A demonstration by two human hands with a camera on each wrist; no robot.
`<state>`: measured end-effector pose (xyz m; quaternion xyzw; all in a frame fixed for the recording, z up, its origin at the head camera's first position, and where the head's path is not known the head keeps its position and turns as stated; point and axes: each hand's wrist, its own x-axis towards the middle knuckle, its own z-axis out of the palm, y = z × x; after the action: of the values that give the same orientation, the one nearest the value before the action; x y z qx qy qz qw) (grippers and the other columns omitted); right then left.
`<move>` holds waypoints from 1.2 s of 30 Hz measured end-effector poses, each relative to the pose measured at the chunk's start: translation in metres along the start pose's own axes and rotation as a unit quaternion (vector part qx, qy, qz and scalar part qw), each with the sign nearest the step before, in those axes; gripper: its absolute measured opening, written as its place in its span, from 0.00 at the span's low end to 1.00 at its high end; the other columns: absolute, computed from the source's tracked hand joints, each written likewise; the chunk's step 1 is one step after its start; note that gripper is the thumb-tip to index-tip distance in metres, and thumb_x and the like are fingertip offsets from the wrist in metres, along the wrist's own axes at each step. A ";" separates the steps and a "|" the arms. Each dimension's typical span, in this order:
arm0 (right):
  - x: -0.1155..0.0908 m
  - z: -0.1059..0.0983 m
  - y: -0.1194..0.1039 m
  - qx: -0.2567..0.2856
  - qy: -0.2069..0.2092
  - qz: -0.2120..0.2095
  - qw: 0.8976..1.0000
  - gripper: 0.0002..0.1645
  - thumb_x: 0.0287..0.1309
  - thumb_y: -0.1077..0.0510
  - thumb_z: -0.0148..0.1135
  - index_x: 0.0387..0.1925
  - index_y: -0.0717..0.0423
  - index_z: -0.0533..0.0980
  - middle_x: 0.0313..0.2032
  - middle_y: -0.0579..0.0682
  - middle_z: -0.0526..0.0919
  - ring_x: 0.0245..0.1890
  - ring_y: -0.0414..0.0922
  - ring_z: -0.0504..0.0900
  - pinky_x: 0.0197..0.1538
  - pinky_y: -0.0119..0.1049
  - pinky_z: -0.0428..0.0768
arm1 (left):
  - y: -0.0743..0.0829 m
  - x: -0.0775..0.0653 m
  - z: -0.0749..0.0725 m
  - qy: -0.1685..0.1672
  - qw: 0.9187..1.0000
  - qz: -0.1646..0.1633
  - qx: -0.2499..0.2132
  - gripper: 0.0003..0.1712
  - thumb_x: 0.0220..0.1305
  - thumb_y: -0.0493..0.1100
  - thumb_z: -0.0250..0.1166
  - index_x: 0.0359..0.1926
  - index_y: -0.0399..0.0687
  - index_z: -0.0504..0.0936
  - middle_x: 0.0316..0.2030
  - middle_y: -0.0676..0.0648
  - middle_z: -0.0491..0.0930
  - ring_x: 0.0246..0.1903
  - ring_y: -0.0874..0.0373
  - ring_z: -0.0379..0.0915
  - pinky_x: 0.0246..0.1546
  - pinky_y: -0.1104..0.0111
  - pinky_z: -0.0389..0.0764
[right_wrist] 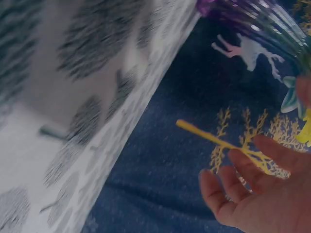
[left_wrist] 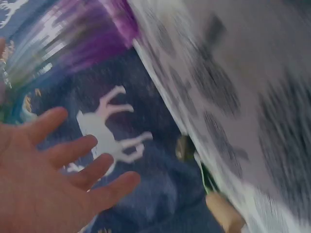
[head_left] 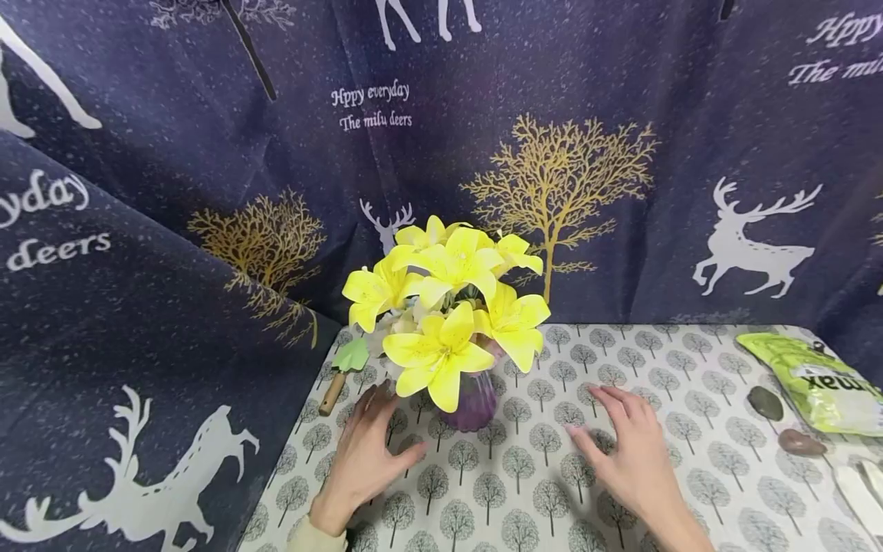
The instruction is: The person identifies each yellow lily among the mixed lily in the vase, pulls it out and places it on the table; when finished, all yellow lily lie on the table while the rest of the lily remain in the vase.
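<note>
A vase (head_left: 471, 402) with a purple base and clear ribbed sides stands on the table, filled with yellow lilies (head_left: 444, 349). To its left my left hand (head_left: 372, 448) hovers with fingers spread, apart from the vase and holding nothing. On the other side my right hand (head_left: 631, 452) has its fingers extended over the tablecloth, also holding nothing. In the left wrist view the vase (left_wrist: 97, 43) is blurred beyond the left hand (left_wrist: 53, 179). The right wrist view shows the vase (right_wrist: 257, 19) above the right hand (right_wrist: 262, 189).
Left of the vase lies a small tool with a wooden handle (head_left: 333, 394), its far end near a green leaf (head_left: 352, 354). At the right are a green bag (head_left: 817, 383), a dark stone (head_left: 766, 402), a brown stone (head_left: 802, 442) and white items (head_left: 861, 498). A dark printed curtain (head_left: 428, 169) hangs behind.
</note>
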<state>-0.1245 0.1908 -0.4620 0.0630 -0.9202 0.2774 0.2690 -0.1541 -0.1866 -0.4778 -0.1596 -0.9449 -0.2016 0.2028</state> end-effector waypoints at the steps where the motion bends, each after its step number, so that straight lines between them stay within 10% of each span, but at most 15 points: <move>1: 0.002 0.000 -0.002 0.019 0.012 -0.001 1.000 0.36 0.50 0.49 0.77 0.59 0.57 0.77 0.58 0.62 0.79 0.58 0.60 0.72 0.58 0.61 0.72 | 0.004 0.002 0.001 0.001 1.000 -0.007 -0.020 0.49 0.48 0.65 0.76 0.69 0.53 0.73 0.72 0.42 0.70 0.69 0.37 0.67 0.63 0.39 0.75; 6: 0.017 0.000 -0.017 0.088 0.021 0.027 0.996 0.21 0.56 0.57 0.73 0.51 0.55 0.81 0.48 0.52 0.85 0.41 0.40 0.77 0.42 0.35 0.77 | 0.024 0.013 0.010 0.034 0.994 -0.028 -0.101 0.48 0.46 0.59 0.79 0.68 0.54 0.73 0.61 0.40 0.79 0.58 0.41 0.78 0.53 0.47 0.84; 13: 0.044 0.011 -0.038 0.211 0.036 -0.007 0.977 0.10 0.58 0.67 0.69 0.41 0.55 0.86 0.40 0.49 0.88 0.34 0.25 0.78 0.37 0.16 0.79 | 0.034 0.030 0.029 0.095 0.966 -0.013 -0.241 0.34 0.50 0.47 0.80 0.59 0.53 0.79 0.52 0.45 0.86 0.49 0.46 0.85 0.47 0.54 0.87; 20: 0.074 0.028 -0.054 0.311 -0.025 0.038 0.949 0.07 0.64 0.66 0.64 0.41 0.60 0.86 0.38 0.56 0.86 0.33 0.31 0.80 0.37 0.22 0.83 | 0.045 0.044 0.041 0.069 0.940 -0.097 -0.321 0.38 0.50 0.47 0.81 0.62 0.61 0.75 0.56 0.54 0.83 0.57 0.54 0.80 0.59 0.58 0.82; 25: 0.086 0.036 -0.059 0.336 -0.048 0.083 0.937 0.12 0.68 0.63 0.61 0.48 0.62 0.84 0.42 0.60 0.87 0.34 0.31 0.79 0.40 0.24 0.83 | 0.051 0.050 0.046 0.067 0.944 -0.107 -0.304 0.39 0.49 0.52 0.81 0.62 0.59 0.75 0.55 0.54 0.82 0.58 0.55 0.78 0.60 0.57 0.81; 32: 0.101 0.045 -0.067 0.361 -0.064 0.097 0.925 0.14 0.66 0.57 0.65 0.45 0.64 0.84 0.18 0.48 0.72 0.16 0.36 0.64 0.24 0.29 0.70 | 0.053 0.060 0.048 0.067 0.937 -0.095 -0.328 0.45 0.47 0.48 0.82 0.66 0.61 0.70 0.60 0.54 0.79 0.63 0.55 0.75 0.66 0.54 0.77; 36: 0.102 0.048 -0.072 0.362 -0.049 0.074 0.928 0.13 0.61 0.58 0.69 0.43 0.63 0.84 0.24 0.54 0.81 0.22 0.35 0.72 0.31 0.27 0.76 | 0.055 0.066 0.051 0.072 0.937 -0.071 -0.334 0.47 0.46 0.49 0.82 0.67 0.58 0.69 0.60 0.53 0.79 0.63 0.54 0.75 0.68 0.57 0.76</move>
<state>-0.2142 0.1082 -0.4069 0.1012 -0.7712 0.6076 0.1608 -0.2064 -0.1020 -0.4742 -0.1357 -0.8150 -0.5302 0.1904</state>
